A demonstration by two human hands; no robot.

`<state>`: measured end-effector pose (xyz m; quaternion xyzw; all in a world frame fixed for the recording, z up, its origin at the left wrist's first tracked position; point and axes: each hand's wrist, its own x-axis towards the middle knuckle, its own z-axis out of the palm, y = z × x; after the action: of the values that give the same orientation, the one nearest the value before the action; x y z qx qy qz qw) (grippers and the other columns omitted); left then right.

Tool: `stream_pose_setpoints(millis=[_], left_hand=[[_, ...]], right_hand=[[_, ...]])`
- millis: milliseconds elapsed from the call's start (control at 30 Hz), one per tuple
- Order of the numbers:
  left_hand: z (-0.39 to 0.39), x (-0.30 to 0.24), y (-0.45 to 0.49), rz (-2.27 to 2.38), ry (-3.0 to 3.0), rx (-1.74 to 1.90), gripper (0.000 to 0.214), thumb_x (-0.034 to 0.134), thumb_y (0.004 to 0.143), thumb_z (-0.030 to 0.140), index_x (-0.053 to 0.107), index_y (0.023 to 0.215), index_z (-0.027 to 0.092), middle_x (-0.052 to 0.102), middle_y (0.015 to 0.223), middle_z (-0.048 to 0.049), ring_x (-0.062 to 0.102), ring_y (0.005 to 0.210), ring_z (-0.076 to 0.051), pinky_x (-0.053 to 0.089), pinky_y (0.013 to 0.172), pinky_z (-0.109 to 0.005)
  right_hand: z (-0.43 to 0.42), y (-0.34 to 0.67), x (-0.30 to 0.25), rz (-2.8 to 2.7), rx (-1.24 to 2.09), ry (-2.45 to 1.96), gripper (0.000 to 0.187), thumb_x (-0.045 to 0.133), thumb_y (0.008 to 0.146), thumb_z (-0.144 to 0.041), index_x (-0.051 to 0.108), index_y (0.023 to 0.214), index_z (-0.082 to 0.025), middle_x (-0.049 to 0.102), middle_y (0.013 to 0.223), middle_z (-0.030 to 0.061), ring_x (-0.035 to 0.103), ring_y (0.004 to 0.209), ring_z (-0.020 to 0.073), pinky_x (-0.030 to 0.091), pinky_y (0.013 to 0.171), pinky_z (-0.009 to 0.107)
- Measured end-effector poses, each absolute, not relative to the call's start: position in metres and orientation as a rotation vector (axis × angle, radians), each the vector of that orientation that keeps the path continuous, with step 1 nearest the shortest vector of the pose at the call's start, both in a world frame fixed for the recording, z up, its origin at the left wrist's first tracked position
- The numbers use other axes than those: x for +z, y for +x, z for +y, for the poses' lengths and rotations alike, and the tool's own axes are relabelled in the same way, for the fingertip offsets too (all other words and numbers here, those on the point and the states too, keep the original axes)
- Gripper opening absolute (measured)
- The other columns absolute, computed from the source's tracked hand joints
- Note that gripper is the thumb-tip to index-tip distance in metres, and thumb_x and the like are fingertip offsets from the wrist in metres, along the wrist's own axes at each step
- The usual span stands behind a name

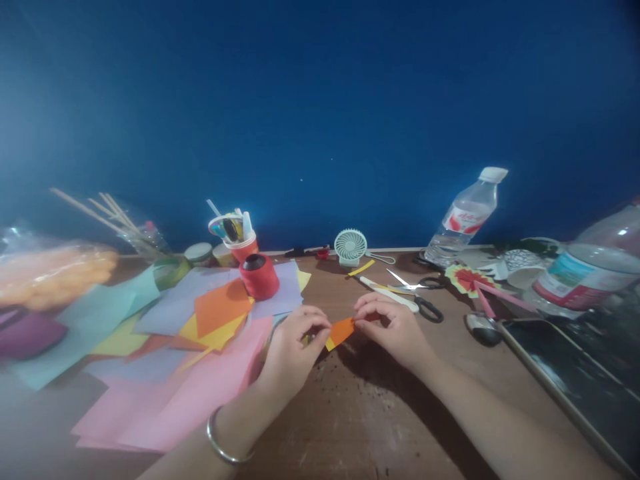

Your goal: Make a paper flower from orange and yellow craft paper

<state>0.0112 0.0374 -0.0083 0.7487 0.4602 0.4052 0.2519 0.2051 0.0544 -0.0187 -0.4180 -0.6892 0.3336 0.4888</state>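
Between my hands is a small piece of orange and yellow paper (342, 332), held a little above the brown table. My left hand (296, 340) pinches its left end between thumb and fingers. The right end is pinched by my right hand (393, 328). Fingertips cover both ends of the paper. Just beyond my right hand lie scissors (417, 285) with black handles, their blades apart, and a white-handled tool (389, 293). Orange sheets (220, 308) and pink sheets (200, 393) lie to the left of my left hand.
A red thread spool (260, 279) and a cup of pens (243, 248) stand at the back left. A small green fan (350, 247) stands near the blue wall. On the right are a water bottle (465, 217), a paper flower (470, 280) and a dark tray (565, 383).
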Motion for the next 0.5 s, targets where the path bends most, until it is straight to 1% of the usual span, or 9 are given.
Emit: stream_pose_setpoints(millis=[67,133,200,367,500], left_hand=[[0.0362,-0.0077,0.0119,1.235,2.050,1.090,0.006,0.058,0.075,0.019,0.058,0.081,0.020,0.058,0.088,-0.0019,0.054,0.080,-0.015,0.044,0.071,-0.028],[0.0352,-0.0073,0.0125,1.232,2.068,1.075,0.016,0.065,0.069,0.024,0.056,0.082,0.019,0.057,0.087,-0.0021,0.054,0.078,-0.016,0.044,0.069,-0.028],[0.0345,-0.0074,0.0129,1.247,2.107,1.057,0.020,0.069,0.066,0.026,0.055,0.079,0.019,0.058,0.085,-0.0018,0.053,0.078,-0.016,0.044,0.070,-0.029],[0.0349,-0.0092,0.0125,1.280,2.160,1.021,0.009,0.062,0.072,0.020,0.056,0.079,0.019,0.059,0.082,-0.0007,0.053,0.075,-0.014,0.043,0.069,-0.028],[0.0345,-0.0091,0.0130,1.301,2.179,0.987,0.005,0.058,0.075,0.020,0.056,0.079,0.020,0.059,0.081,-0.0005,0.053,0.075,-0.014,0.043,0.069,-0.028]], right_hand=[[0.0548,0.2051,-0.0193,-1.673,0.809,-1.015,0.003,0.062,0.069,-0.017,0.062,0.067,-0.019,0.060,0.084,0.0049,0.058,0.080,0.0181,0.047,0.068,0.030],[0.0548,0.2051,-0.0201,-1.672,0.811,-1.002,0.004,0.061,0.069,-0.016,0.062,0.067,-0.019,0.060,0.083,0.0049,0.058,0.080,0.0180,0.047,0.069,0.029],[0.0545,0.2048,-0.0210,-1.672,0.818,-0.987,0.004,0.061,0.069,-0.015,0.062,0.067,-0.019,0.059,0.083,0.0049,0.058,0.079,0.0177,0.047,0.068,0.029],[0.0537,0.2029,-0.0217,-1.642,0.882,-0.978,0.006,0.060,0.068,-0.012,0.058,0.069,-0.018,0.058,0.080,0.0030,0.056,0.075,0.0159,0.045,0.067,0.027],[0.0521,0.2018,-0.0200,-1.571,0.957,-1.058,0.012,0.060,0.067,-0.012,0.054,0.075,-0.019,0.057,0.076,0.0000,0.054,0.070,0.0140,0.044,0.065,0.026]])
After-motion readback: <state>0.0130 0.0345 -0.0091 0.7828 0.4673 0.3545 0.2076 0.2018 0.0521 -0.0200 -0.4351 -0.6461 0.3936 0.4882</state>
